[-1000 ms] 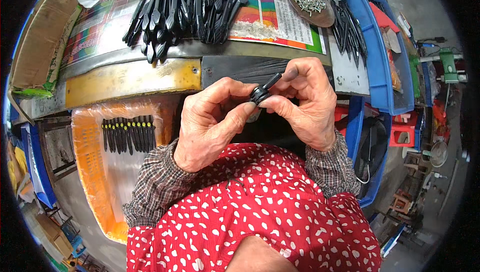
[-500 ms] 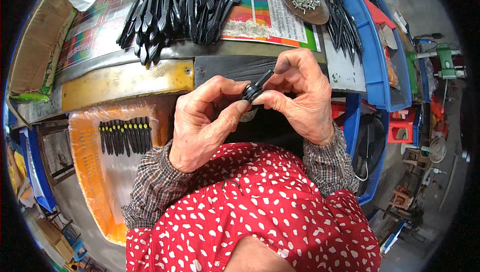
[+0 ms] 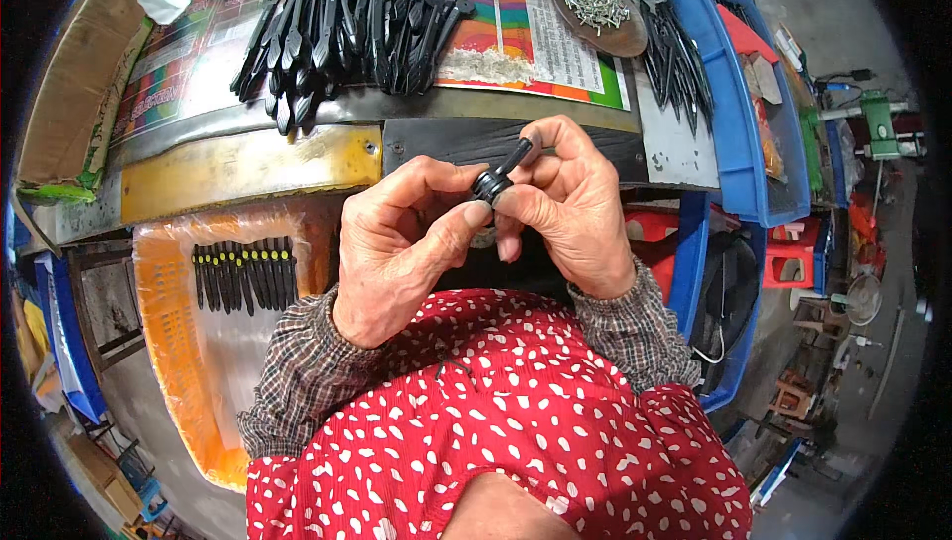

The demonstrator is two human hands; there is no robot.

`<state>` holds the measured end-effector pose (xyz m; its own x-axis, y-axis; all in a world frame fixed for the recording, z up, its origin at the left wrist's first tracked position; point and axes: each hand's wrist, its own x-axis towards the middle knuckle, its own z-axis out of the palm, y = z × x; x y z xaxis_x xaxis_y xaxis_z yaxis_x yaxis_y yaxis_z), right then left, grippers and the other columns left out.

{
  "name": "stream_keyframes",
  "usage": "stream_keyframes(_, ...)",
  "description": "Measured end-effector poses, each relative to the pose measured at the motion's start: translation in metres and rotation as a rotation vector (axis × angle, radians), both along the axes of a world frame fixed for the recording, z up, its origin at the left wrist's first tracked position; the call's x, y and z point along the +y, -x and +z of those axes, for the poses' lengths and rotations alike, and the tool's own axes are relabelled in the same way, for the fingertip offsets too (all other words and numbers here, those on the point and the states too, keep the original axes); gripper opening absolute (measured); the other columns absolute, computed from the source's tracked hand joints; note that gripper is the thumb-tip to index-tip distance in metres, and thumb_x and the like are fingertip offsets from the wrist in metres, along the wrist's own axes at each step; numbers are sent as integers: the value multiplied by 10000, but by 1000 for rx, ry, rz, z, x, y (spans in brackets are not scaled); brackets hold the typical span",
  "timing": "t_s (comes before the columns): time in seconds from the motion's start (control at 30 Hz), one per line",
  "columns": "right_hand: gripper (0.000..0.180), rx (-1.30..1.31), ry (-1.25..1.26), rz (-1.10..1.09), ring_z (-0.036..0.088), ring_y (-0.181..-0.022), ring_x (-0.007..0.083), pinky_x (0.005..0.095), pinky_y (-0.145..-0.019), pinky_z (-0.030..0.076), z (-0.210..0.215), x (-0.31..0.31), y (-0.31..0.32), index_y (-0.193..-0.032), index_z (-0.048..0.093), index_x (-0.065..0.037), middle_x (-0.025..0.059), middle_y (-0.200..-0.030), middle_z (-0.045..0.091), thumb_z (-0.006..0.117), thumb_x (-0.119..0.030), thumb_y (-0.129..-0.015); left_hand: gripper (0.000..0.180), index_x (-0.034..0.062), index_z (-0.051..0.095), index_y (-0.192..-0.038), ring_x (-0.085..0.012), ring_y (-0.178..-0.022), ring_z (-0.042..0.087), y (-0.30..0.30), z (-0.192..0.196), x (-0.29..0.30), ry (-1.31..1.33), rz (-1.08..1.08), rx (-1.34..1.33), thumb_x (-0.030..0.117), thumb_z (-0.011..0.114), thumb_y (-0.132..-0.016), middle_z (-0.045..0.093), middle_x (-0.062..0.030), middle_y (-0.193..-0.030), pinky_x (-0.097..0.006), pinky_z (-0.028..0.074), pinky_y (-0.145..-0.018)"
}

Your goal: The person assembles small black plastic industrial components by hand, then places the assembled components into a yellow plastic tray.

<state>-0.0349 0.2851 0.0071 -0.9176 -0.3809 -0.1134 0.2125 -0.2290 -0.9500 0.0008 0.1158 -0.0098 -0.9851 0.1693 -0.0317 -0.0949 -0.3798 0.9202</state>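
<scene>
Logging both hands near the centre of the frame, just in front of the bench [image 3: 684,148]. We have the left hand [image 3: 397,252] at centre-left, thumb and forefinger clamped on a small black part [image 3: 490,186]; its other fingers curl behind, partly hidden. We have the right hand [image 3: 567,205] at centre-right, thumb pressed to the same part, forefinger bent by the stick-like end; we cannot tell how firmly that forefinger touches. We place the part between the two hands, mid-frame, tilted, thick ringed end low, thin end pointing up and right. We see plaid sleeves [image 3: 307,381] on both forearms and a red garment [image 3: 516,411] with white spots at lower centre.

Left of the hands, we note an orange basket [image 3: 171,302] lined with plastic, holding a row of black pieces [image 3: 246,277] with yellow dots. Upper centre-left, we get a heap of black handles [image 3: 327,29] on a printed sheet [image 3: 580,49]. Upper right of centre, we tag small silver pins [image 3: 597,9] on a round plate [image 3: 627,42], thin black sticks [image 3: 677,69] beside it, then a blue bin [image 3: 746,178]. Upper left, we mark a cardboard box [image 3: 74,84].
</scene>
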Motion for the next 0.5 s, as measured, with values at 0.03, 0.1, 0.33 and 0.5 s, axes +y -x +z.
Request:
stream_keyframes(0.03, 316, -55, 53, -6, 572, -521, 117, 223, -441, 489, -3, -1, -1, -1000, 388, -32, 82, -758, 587, 645, -4, -818, 169, -18, 587, -1030, -7, -595, 475, 0, 0, 0, 0, 2, 0, 26, 604, -868, 607, -2, -774, -156, 378, -496)
stream_keyframes(0.1, 317, -83, 104, 8, 576, -552, 115, 218, -440, 485, -7, -3, -2, -1006, 392, -33, 71, -750, 576, 647, -11, -820, 161, -15, 587, -1027, -12, -586, 475, -1, 1, 0, -74, -12, -56, 33, 599, -874, 609, -7, -768, -158, 375, -490)
stream_keyframes(0.33, 328, 147, 65, -123, 587, -676, 106, 200, -506, 486, -10, -12, -8, -1034, 407, -40, 57, -824, 561, 654, -14, -820, 158, 3, 576, -1016, -54, -550, 486, 0, 0, 1, -98, 13, -19, 56, 598, -870, 628, -75, -806, -165, 339, -439)
stream_keyframes(0.5, 221, 555, -138, -216, 600, -756, 114, 222, -634, 514, -15, -17, -13, -1000, 500, 2, 65, -898, 543, 642, -7, -830, 161, 6, 567, -1033, -54, -542, 479, 0, -2, 2, -150, 24, -30, 46, 581, -878, 628, -78, -805, -170, 342, -435)
